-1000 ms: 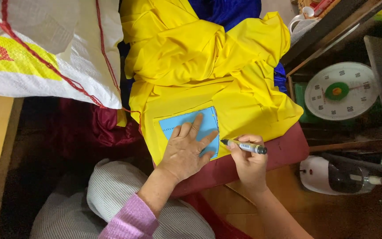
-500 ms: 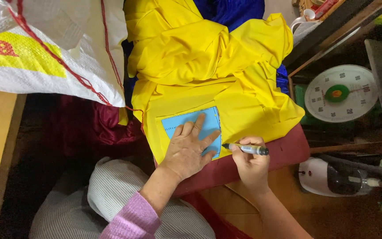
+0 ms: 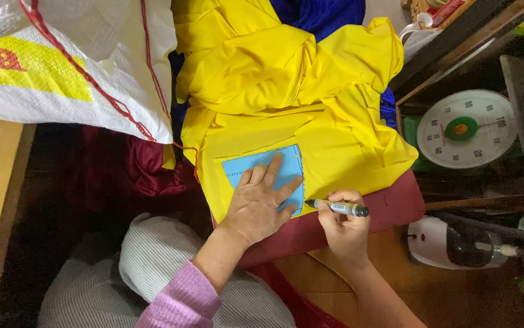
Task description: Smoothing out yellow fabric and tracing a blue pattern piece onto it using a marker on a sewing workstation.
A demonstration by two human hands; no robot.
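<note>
2 hands [image 3: 260, 205]; 1 marker [image 3: 338, 208]; 1 blue template [image 3: 256, 167]

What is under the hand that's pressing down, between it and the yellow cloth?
In the head view, a light blue paper piece lies flat between the left hand and the yellow cloth.
</note>
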